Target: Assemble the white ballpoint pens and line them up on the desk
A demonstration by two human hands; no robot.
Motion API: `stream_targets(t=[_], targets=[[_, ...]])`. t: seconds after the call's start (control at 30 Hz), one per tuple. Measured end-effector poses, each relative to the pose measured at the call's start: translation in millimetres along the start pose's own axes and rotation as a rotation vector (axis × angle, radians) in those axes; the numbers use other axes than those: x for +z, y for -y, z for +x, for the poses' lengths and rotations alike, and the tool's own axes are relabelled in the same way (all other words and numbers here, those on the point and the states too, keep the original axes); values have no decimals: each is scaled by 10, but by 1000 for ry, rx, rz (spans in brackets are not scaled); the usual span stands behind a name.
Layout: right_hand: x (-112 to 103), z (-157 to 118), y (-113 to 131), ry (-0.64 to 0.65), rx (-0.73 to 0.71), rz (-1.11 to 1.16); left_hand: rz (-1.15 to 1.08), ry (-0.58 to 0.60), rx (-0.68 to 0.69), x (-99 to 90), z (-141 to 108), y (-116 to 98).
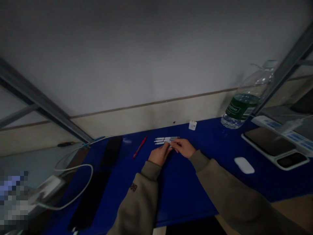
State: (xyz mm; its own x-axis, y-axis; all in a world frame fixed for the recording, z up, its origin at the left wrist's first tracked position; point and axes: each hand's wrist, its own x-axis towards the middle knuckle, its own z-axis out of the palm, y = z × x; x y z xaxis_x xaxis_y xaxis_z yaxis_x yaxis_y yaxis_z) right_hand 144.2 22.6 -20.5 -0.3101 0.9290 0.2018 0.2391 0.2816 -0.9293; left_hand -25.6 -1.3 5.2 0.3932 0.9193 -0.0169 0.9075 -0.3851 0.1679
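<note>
Several slim white pens (159, 139) lie side by side toward the back of the blue table. Just at their near side, my left hand (158, 154) and my right hand (185, 148) meet, fingertips pinched together. A small white piece shows between them, seemingly another white pen; the fingers cover most of it. Left of the row, a red pen (140, 147) lies aslant, apart from both hands.
A large clear bottle (244, 101) with a green label and a kitchen scale (271, 143) stand at right. A white oval case (244, 165) and white charger (192, 125) lie nearer. Dark phone-like slabs (111, 151) and a white cable (91, 178) are at left.
</note>
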Motion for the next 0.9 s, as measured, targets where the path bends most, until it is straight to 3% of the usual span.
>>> stream_targets(t=[0.13,0.27,0.4,0.63,0.9], targets=[[-13,-15,38,-21,34,-99,-6,-37,28,33,13,9],[-19,-17,54,-32,-70,-130,-21,-43,5,33,12,27],[-14,-9,44,-75,-79,-203,-77,-39,56,2,-7,18],[-14,-13,68,-25,-96,-151,-51,-46,40,-6,9,59],[-26,-10,60,1,-118,-183,-95,-87,129,-22,8,84]])
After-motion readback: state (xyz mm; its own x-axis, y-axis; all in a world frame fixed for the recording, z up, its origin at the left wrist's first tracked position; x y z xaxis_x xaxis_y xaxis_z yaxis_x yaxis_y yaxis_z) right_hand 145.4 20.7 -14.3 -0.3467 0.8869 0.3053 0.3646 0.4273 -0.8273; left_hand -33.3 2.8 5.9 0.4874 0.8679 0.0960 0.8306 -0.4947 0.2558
